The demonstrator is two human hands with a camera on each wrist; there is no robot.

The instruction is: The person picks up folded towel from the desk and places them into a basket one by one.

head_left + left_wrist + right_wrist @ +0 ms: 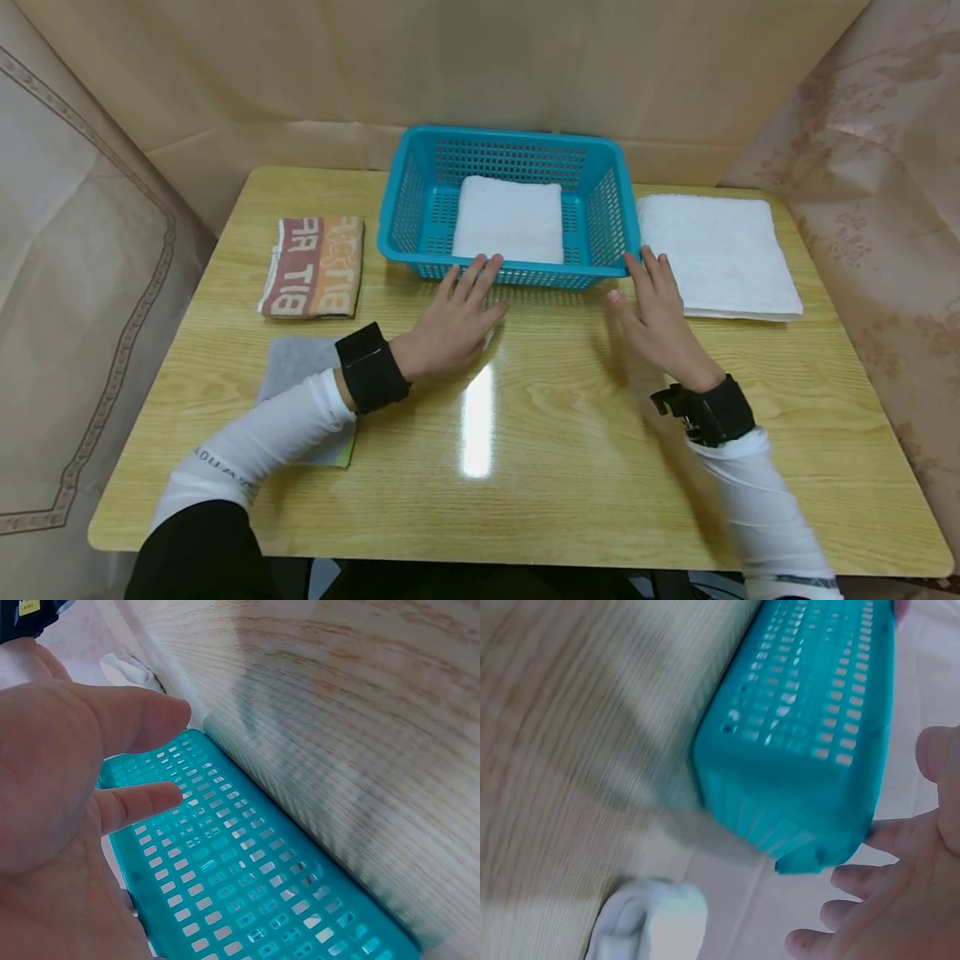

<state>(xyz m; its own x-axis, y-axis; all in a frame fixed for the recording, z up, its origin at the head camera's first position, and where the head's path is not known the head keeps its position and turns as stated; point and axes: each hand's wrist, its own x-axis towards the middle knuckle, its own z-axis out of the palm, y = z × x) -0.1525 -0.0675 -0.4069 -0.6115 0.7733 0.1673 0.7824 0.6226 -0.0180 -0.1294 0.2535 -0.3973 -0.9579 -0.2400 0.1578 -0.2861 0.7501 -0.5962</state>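
A turquoise plastic basket (517,137) with slotted walls stands at the back of the table. Inside it lies a folded white towel (510,221). My left hand (453,327) is at the front rim, its fingers extended with the tips at the edge. In the left wrist view, the thumb and a finger stand apart before the basket wall (135,881). Spread fingers of my right hand (660,321) are at the front right corner. The right wrist view shows one finger touching the rim near that corner, nothing gripped.
Right of the basket lies another folded white towel (720,258). A folded brown-and-orange patterned towel (318,267) is at the left. Nearer the front, a grey cloth (300,358) lies partly under my left forearm. A beige curtain (525,67) hangs behind the table (562,500).
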